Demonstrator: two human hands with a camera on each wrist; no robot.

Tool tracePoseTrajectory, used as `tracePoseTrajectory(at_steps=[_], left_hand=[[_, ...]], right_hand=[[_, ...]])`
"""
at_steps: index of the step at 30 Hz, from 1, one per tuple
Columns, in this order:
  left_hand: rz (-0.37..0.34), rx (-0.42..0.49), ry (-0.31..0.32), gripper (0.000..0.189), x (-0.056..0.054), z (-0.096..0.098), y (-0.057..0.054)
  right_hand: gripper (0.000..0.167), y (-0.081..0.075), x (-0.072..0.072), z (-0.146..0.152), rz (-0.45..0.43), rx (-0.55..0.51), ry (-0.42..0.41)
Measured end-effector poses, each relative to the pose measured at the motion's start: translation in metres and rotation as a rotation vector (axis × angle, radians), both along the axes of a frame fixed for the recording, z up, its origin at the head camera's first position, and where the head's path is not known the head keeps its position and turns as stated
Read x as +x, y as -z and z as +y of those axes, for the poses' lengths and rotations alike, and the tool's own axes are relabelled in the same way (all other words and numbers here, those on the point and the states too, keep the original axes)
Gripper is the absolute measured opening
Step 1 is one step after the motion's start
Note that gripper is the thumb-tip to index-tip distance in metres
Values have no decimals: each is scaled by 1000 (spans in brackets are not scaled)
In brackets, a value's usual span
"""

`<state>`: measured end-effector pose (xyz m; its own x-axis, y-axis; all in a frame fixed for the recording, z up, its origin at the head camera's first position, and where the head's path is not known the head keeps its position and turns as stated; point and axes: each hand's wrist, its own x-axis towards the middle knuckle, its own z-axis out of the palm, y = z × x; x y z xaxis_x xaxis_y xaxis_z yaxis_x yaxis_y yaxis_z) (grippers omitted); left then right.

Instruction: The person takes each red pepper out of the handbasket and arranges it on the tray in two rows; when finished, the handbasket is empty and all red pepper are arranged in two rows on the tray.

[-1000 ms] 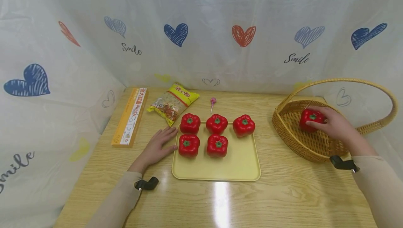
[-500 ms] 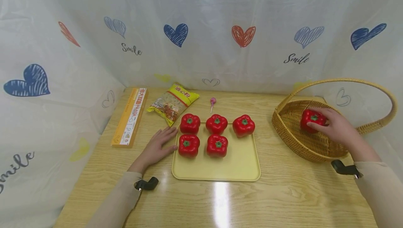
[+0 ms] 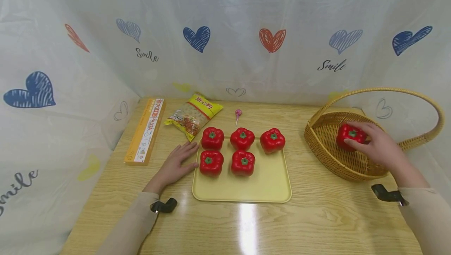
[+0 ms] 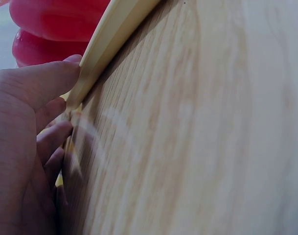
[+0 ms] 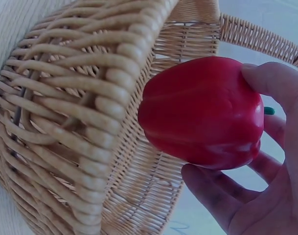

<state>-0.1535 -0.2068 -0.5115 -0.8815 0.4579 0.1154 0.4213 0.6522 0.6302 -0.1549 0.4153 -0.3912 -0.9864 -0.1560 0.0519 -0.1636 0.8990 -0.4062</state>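
At the right, my right hand (image 3: 377, 145) grips a red bell pepper (image 3: 350, 136) with a green stem over the wicker basket (image 3: 320, 151). The right wrist view has the thumb on one side of the pepper (image 5: 202, 112) and the fingers on the other, with the basket's woven rim (image 5: 114, 98) beside it. My left hand (image 3: 177, 164) lies with fingers extended on the table, its fingertips right at the left edge of the yellow tray (image 3: 243, 190). In the left wrist view, the thumb touches the tray's rim (image 4: 97, 54). Several more red peppers (image 3: 242, 163) stand in two rows on the tray.
Behind the left hand lie an orange pasta box (image 3: 144, 131) and a yellow bag of pasta (image 3: 194, 115). A pink lollipop (image 3: 238, 115) rests behind the tray. The basket's tall arched handle (image 3: 387, 89) rises over the right side. A white curtain (image 3: 232, 71) hangs behind the table.
My right hand and the pepper in it have shifted slightly toward me and to the right over the basket. The left hand and the peppers on the tray have stayed put.
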Motion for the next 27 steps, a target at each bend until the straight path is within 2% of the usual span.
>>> tracePoseTrajectory(at_steps=[13,27], left_hand=[[-6,10,-3,66,0,0,-1],[-5,11,-3,66,0,0,0]], right_hand=[[62,-4,11,-10,40,-3,18],[57,-8,23,-16,129,-82,-16]])
